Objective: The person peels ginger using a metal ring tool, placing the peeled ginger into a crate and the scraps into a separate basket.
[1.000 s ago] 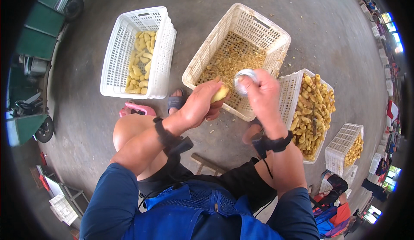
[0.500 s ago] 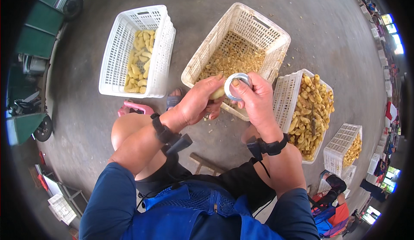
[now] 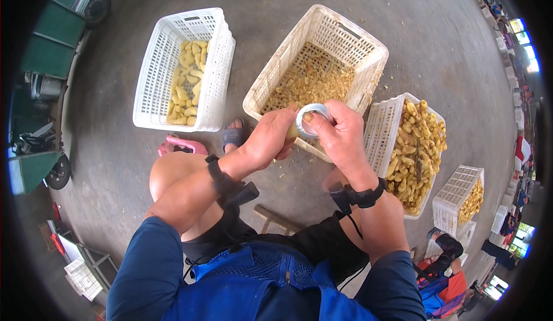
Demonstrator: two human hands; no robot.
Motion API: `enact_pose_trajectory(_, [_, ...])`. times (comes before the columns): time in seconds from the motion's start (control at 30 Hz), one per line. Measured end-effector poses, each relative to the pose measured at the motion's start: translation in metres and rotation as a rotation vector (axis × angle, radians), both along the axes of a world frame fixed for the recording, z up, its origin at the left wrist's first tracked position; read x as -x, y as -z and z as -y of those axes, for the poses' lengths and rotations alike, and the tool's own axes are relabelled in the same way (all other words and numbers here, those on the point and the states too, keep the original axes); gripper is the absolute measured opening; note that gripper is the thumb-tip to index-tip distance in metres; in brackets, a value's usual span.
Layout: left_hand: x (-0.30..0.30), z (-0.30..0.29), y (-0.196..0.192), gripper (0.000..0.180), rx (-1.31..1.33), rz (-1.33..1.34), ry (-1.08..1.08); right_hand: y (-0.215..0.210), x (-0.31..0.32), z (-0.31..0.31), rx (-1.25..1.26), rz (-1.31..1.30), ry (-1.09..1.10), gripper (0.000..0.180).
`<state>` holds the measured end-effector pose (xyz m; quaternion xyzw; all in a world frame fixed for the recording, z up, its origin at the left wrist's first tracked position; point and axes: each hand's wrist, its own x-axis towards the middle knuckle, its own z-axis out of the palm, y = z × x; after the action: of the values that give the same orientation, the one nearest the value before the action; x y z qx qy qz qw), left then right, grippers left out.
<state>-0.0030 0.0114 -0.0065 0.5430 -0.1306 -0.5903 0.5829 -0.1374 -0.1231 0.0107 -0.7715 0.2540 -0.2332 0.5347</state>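
My left hand (image 3: 266, 139) is closed round a pale yellow piece of peeled ginger (image 3: 292, 132), mostly hidden by the fingers. In my right hand (image 3: 343, 139) is a silvery ring-shaped scraper (image 3: 300, 124), the thumb laid across its opening. The ring's left edge is against or very close to the ginger; contact is not clear. Both hands are over the near edge of an off-white crate (image 3: 275, 63) with brownish-yellow peel scraps (image 3: 319, 78) on its bottom.
At the left, a white crate (image 3: 151, 70) holds smooth peeled ginger (image 3: 187, 85). A tilted crate (image 3: 381, 126) on the right is heaped with rough ginger (image 3: 410, 165), a dark knife-like strip on top. Farther right stands another ginger crate (image 3: 452, 197). A person (image 3: 446, 275) sits at lower right.
The ring has tilted and shifted slightly left toward my left hand. My left hand has turned a little, and less of the ginger shows. The crates stay where they were.
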Motion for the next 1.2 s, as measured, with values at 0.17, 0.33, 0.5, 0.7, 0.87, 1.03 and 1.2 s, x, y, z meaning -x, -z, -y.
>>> enact_pose_trajectory(0.17, [-0.016,-0.013,-0.006,0.042,0.004,-0.13,0.045,0.011,0.013,0.04,-0.084,-0.018,0.22,0.015])
enact_pose_trajectory(0.33, [-0.006,-0.002,-0.005,0.041,-0.007,-0.138,-0.023,0.002,0.003,0.008,-0.326,0.037,0.059,0.02])
enact_pose_trajectory(0.5, [-0.011,-0.004,-0.005,0.04,-0.005,-0.143,0.011,-0.002,-0.004,-0.002,-0.478,0.077,0.017,0.02])
enact_pose_trajectory(0.7, [-0.011,-0.004,-0.023,0.039,0.009,0.066,-0.006,0.022,-0.002,0.032,-0.308,0.031,0.13,0.018])
enact_pose_trajectory(0.87, [-0.012,-0.002,-0.012,0.041,-0.015,0.178,-0.005,0.005,-0.001,0.021,-0.607,0.093,0.09,0.017])
enact_pose_trajectory(1.03, [-0.015,-0.003,-0.01,0.046,0.001,0.293,0.044,-0.005,-0.004,0.007,-0.674,0.054,-0.047,0.016])
enact_pose_trajectory(1.2, [-0.011,0.001,-0.002,0.044,0.127,0.44,0.036,0.0,0.0,0.008,-0.77,0.103,-0.065,0.017])
